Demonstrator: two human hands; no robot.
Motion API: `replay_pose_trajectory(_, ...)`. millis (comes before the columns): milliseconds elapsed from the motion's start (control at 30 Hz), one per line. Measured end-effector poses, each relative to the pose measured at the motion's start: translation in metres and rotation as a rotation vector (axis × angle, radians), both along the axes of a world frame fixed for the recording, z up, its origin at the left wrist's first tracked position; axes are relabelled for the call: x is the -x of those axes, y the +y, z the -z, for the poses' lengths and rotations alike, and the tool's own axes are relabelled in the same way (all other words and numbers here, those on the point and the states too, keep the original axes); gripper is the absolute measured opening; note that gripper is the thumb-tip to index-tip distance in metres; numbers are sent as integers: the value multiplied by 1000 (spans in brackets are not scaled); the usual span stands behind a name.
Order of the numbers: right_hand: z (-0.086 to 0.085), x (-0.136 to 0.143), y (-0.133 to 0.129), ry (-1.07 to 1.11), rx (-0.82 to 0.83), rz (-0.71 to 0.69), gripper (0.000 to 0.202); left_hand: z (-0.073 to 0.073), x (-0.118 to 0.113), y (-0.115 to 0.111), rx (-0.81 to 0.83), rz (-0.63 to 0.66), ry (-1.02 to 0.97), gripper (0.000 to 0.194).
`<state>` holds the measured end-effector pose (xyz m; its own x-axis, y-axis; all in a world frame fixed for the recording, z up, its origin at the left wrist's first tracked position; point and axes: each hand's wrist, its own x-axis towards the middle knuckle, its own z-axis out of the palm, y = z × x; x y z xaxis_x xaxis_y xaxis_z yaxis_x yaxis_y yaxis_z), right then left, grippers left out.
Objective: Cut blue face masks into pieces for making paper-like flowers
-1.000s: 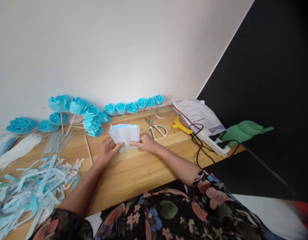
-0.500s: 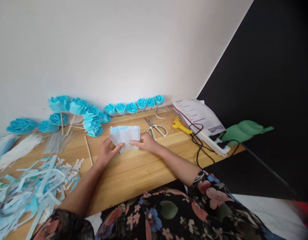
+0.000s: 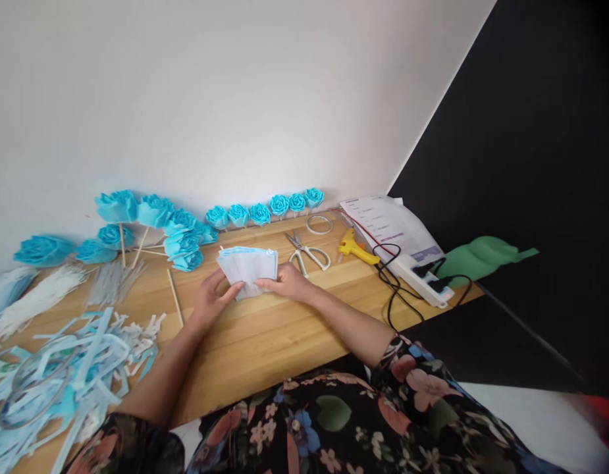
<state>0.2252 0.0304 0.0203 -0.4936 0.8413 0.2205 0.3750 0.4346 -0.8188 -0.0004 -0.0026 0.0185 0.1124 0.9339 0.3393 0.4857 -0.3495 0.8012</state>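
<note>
Where the counter (image 3: 284, 336) begins at left: one stack of pale-blue sheets (image 3: 8, 289), one white bundle (image 3: 40, 297)
Heap of scraps (image 3: 87, 368): one, strips too tangled to count
Clear sticks (image 3: 111, 284): one bundle, number unclear
Large blue flowers (image 3: 116, 206): at least seven, overlapping
Loose stick (image 3: 174, 296): one
Left hand (image 3: 216, 299): grip narrow, holding the sheaf's left side, thumb in front
Sheaf of pale sheets (image 3: 249, 266): one, fanned, between both hands; layers uncountable
Small blue flowers (image 3: 260, 214): six, in a row behind the sheaf
Right hand (image 3: 288, 282): grip narrow, holding the sheaf's lower right
Scissors (image 3: 318, 257): one pair, blades parted
Ring (image 3: 318, 232): one, just behind the scissors
Yellow glue gun (image 3: 357, 249): one
Power strip (image 3: 417, 282): one, two black plugs
Green wrap (image 3: 482, 257): one
</note>
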Motion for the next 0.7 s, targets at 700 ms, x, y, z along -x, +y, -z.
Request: replay_pose_trajectory(700, -3, 1, -2, 13, 0, -34, 51, 4, 2, 2, 18, -12, 18, 38)
